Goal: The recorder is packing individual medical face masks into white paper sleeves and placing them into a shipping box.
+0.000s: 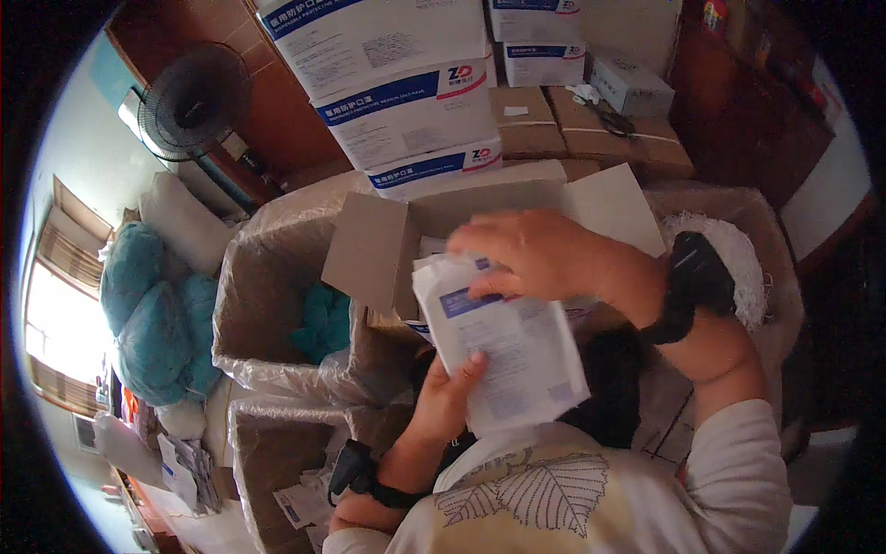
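Note:
My left hand (447, 397) is closed on the lower left edge of a stack of flat white packets (517, 355) with blue print, its thumb lying across the front one. The stack tilts over the near side of an open carton (371, 254). At the stack's top edge is my right hand (544, 254), slightly blurred, its fingers stretched out to the left and its thumb apart below them. Whether those fingertips touch the packets I cannot tell. The right hand and the stack hide most of the carton's inside.
Stacked white-and-blue cartons (406, 111) rise behind. Plastic-lined bins stand left, one with teal material (323, 319), another with loose packets (309, 499). At right is a bin of white stringy material (715, 240). A fan (198, 102) and teal bags (152, 323) are at far left.

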Demonstrator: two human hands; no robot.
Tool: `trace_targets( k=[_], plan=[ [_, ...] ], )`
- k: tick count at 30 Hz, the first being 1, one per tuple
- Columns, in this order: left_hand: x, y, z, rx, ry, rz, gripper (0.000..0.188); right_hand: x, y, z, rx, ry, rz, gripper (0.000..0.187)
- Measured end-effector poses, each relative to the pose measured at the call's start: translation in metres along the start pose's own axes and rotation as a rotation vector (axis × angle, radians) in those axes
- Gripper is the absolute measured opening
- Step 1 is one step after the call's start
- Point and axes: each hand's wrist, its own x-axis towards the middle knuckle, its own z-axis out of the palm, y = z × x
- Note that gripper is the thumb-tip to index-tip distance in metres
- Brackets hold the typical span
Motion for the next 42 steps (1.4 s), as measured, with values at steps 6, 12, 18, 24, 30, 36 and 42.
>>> trace_targets(
  k=[6, 12, 18, 24, 30, 36, 42],
  plan=[
    [0.001, 0.017, -0.029, -0.124, 0.162, 0.265, 0.037, -0.046, -0.01, 0.043, 0.48, 0.35, 0.243, 0.043],
    [-0.013, 0.004, -0.036, -0.279, 0.204, 0.255, 0.045, -0.061, -0.013, 0.108, 0.74, 0.08, 0.431, 0.036],
    [-0.023, 0.002, -0.057, -0.332, 0.04, 0.196, 0.053, -0.062, -0.014, 0.116, 1.157, 0.015, 0.446, 0.03],
    [-0.034, -0.007, -0.061, -0.357, 0.06, 0.145, 0.052, -0.057, -0.023, 0.11, 1.13, -0.059, 0.416, 0.025],
    [-0.046, 0.015, -0.075, 0.414, 0.56, 0.78, 0.048, -0.052, -0.018, 0.097, 0.178, -0.003, -0.065, 0.02],
    [-0.051, 0.07, -0.019, 1.728, -0.142, 0.616, 0.035, -0.05, -0.038, 0.099, 0.072, -0.123, -0.211, 0.019],
    [-0.042, 0.028, -0.056, 1.555, -0.127, 0.416, 0.022, -0.059, -0.026, 0.119, 0.274, -0.197, -0.111, 0.031]
  ],
)
